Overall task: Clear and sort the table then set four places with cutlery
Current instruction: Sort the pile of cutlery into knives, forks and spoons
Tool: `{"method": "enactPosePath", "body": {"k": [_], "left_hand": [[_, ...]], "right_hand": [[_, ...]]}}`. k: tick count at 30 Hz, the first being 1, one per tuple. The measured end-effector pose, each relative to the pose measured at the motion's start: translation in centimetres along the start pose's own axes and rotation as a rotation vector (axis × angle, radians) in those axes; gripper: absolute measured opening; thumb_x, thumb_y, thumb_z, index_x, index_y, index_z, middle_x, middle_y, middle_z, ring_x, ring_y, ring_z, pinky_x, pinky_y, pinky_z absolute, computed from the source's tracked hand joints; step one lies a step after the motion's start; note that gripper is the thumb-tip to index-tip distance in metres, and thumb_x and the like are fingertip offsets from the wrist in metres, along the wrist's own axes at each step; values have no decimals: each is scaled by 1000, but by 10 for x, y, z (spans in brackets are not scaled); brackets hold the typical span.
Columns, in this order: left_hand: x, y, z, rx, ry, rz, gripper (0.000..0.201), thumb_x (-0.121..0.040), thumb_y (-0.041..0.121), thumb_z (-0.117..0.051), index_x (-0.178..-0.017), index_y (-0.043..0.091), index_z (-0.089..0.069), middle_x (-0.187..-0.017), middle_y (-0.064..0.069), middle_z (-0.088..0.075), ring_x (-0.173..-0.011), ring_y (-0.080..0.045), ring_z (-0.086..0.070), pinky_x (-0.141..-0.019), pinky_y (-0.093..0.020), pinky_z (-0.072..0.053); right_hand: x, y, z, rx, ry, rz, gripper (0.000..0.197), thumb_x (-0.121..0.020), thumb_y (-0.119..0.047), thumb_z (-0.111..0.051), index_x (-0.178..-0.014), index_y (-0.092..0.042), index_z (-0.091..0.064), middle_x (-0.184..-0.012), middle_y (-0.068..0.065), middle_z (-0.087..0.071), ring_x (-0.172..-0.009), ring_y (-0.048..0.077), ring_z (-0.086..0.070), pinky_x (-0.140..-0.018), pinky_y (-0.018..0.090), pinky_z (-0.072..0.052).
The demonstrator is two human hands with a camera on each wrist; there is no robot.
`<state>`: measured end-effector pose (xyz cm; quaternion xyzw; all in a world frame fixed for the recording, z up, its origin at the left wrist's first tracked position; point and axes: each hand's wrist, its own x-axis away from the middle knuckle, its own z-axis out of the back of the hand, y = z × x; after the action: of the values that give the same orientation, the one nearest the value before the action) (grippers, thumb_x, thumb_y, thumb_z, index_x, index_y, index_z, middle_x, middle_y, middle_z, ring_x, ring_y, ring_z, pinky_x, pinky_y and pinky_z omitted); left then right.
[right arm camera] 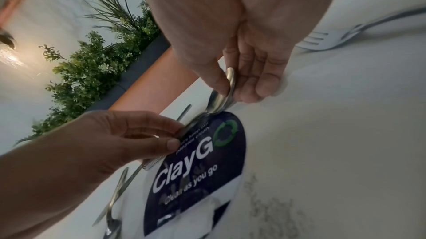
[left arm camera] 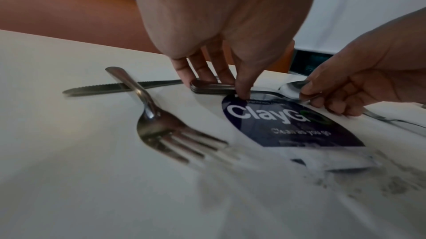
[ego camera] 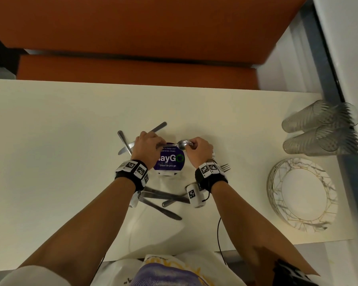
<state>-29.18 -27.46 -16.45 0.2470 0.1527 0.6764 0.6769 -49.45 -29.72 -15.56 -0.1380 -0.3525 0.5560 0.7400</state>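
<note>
A small stack of spoons (ego camera: 182, 143) is held level just above the purple ClayGo sign (ego camera: 172, 162) in the middle of the white table (ego camera: 50, 162). My left hand (ego camera: 160, 144) pinches the handles (left arm camera: 212, 88) and my right hand (ego camera: 189, 147) pinches the bowls (right arm camera: 219, 100) between thumb and fingers. A knife (ego camera: 159, 126) and a fork (left arm camera: 170, 129) lie crossed to the left of my left hand. Two more knives (ego camera: 163, 210) lie below my wrists, partly hidden by them. Another fork (ego camera: 225, 167) lies by my right wrist.
A stack of marbled plates (ego camera: 318, 168) sits near the table's right edge. Beyond it, ribbed glasses (ego camera: 318, 118) stand against the wall. An orange bench (ego camera: 132, 27) runs along the table's far side. A cable (ego camera: 219, 234) trails from my right wrist.
</note>
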Motion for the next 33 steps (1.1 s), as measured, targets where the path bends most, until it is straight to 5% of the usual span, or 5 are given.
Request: {"method": "enactPosePath", "body": {"k": [6,11,16,22,33], "left_hand": [[-4,4,-2,17,21,11,20,-99,17,-61,-109,18,-78,-110,0,-69,-107,-24,-52,-95,-38,-42],[0,1,2,73,7,17,23,-95,15,-66,-117,14,-75,-115,-1,-69,-111,-23,-53,-101,-43,-47],[16,-15,17,137,155,25,21,-92,14,-69,-113,15,-74,-108,-1,-69,-104,-23,-56,-94,-38,-49],[42,-54,33,36,267,128,25,-86,0,-66,-101,18,-77,-102,-3,-69,-93,-30,-56,-82,-45,-50],[94,-100,47,38,215,136,21,-88,1,-74,-105,12,-81,-115,-5,-69,-107,-29,-55,-85,-36,-52]], "right_hand": [[-3,-4,2,22,16,-12,20,-93,-30,-63,-101,-16,-75,-93,-2,-74,-77,12,-61,-57,8,-30],[0,-4,2,20,12,-33,20,-92,-29,-63,-107,-18,-70,-98,-1,-73,-87,18,-66,-70,24,-45],[2,-8,7,69,10,-51,45,-88,-32,-62,-129,-15,-53,-129,7,-56,-114,28,-57,-95,47,-52],[18,-20,6,157,217,243,33,-84,-17,-60,-116,-19,-58,-108,3,-59,-102,22,-51,-85,38,-50],[54,-69,-61,194,-116,553,15,-88,-8,-60,-98,-18,-67,-97,0,-64,-95,19,-53,-86,38,-51]]}}
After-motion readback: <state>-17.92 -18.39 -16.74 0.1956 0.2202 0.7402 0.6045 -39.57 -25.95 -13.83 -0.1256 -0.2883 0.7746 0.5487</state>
